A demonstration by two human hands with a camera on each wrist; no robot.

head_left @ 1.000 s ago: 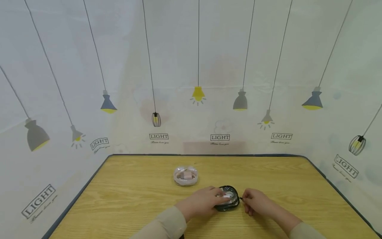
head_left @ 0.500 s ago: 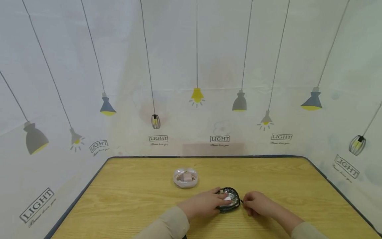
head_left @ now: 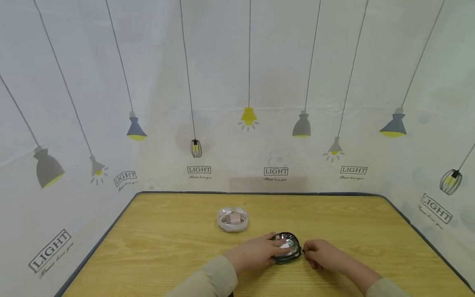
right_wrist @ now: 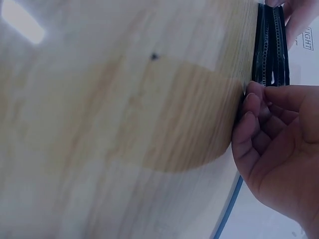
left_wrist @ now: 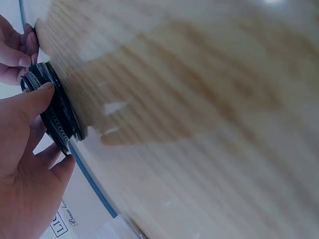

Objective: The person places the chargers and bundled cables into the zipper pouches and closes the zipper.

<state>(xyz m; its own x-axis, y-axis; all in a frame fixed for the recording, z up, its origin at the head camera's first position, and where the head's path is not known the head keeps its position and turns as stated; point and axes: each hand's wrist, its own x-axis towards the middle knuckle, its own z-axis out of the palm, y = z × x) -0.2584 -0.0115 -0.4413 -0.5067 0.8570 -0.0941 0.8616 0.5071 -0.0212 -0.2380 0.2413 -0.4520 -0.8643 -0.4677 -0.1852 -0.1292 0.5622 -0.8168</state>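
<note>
A small black zip case (head_left: 293, 255) with a clear top lies on the wooden table, right of the middle. My left hand (head_left: 256, 251) holds it, fingers spread over its top; in the left wrist view, the thumb presses on the zipped edge of the case (left_wrist: 56, 107). At the case's right end my right hand (head_left: 323, 253) pinches a small dark tab, apparently the zipper pull. Zipper teeth run along the side of the case (right_wrist: 264, 50) in the right wrist view. There, the curled fingers of my right hand (right_wrist: 284, 144) mostly hide the tab.
Behind and left of the case stands a clear round container (head_left: 232, 227) with a coiled cable and pinkish plug in it. A wooden table (head_left: 167, 231) with a dark blue edge reaches back to pale cloth walls printed with lamps (head_left: 249, 117).
The left fingers lie flatter across the case top than a second ago. Right hand and tab stay close to the case's right end. The head view has shifted slightly.
</note>
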